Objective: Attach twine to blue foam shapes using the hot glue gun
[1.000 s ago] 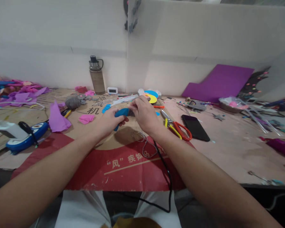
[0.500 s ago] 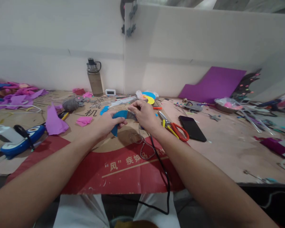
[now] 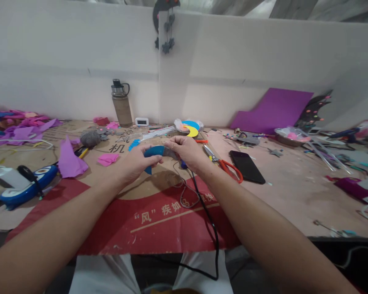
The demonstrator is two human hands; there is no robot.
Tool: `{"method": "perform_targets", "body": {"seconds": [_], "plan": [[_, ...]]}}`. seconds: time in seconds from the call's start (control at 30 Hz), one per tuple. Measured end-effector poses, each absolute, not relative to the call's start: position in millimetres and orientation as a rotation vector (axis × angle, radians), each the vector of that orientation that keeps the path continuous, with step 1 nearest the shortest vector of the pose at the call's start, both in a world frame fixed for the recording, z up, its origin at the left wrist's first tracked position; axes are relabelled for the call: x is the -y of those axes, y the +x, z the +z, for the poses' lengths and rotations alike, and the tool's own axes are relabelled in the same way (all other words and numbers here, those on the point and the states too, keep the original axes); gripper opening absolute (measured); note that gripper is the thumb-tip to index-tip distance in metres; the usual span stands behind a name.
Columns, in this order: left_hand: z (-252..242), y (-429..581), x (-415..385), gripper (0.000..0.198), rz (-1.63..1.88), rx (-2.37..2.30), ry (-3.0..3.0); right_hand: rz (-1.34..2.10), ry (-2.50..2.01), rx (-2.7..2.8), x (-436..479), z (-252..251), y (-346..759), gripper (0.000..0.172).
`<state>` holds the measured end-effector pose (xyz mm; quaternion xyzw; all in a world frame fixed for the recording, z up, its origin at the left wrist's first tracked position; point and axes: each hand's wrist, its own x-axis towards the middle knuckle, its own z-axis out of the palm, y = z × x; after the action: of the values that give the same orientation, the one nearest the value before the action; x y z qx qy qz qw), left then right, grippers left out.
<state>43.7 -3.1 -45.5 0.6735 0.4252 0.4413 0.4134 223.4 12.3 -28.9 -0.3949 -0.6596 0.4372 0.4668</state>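
Note:
Above the cardboard, a curved blue strip [image 3: 155, 151], like a crescent piece of felt or foam, is held between both hands. My left hand [image 3: 138, 161] pinches its left part, thumb in front and fingers partly hidden behind. My right hand [image 3: 185, 150] closes its fingertips on a grey part [image 3: 169, 152] at the strip's right end; whether the grey is a separate layer I cannot tell. Just below my right hand are a thin grey cord [image 3: 188, 196] and a black cable [image 3: 209, 216]. Red-handled scissors [image 3: 230, 169] lie right of that hand.
A red and brown cardboard sheet [image 3: 110, 228] covers the front. A black phone [image 3: 247, 166] lies to the right. Behind stand a bottle [image 3: 122, 106] and a small clock [image 3: 142, 122]. Grey yarn [image 3: 90, 139], a pink scrap [image 3: 108, 159] and a blue power strip [image 3: 29, 185] are on the left.
The view has tilted slightly upward. My right hand has flattened a little over the strip's right end, while my left hand keeps its pinch with its fingers shifted slightly.

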Motion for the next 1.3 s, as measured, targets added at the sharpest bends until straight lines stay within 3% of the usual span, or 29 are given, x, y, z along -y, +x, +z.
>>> {"method": "perform_targets", "body": {"seconds": [0.57,0.87,1.07,1.23,1.3], "plan": [[-31.5,35.9,8.2,0.012,0.993,-1.174,2.094,1.322,-0.888,1.655,-1.9,-25.7,230.6,0.029],[-26.2,36.5,10.1,0.008,1.285,-0.873,2.398,1.299,-0.865,1.852,3.3,-23.6,234.3,0.024],[-27.1,33.7,10.9,0.01,1.285,-0.915,2.514,1.205,-0.903,1.905,9.0,-21.1,232.6,0.024],[-30.6,31.4,1.2,0.04,1.487,-1.283,2.224,1.004,-0.912,1.822,8.9,-22.8,228.8,0.023],[-30.5,31.5,-1.7,0.041,1.578,-1.415,1.911,0.925,-0.902,1.81,6.7,-25.1,228.4,0.023]]}}
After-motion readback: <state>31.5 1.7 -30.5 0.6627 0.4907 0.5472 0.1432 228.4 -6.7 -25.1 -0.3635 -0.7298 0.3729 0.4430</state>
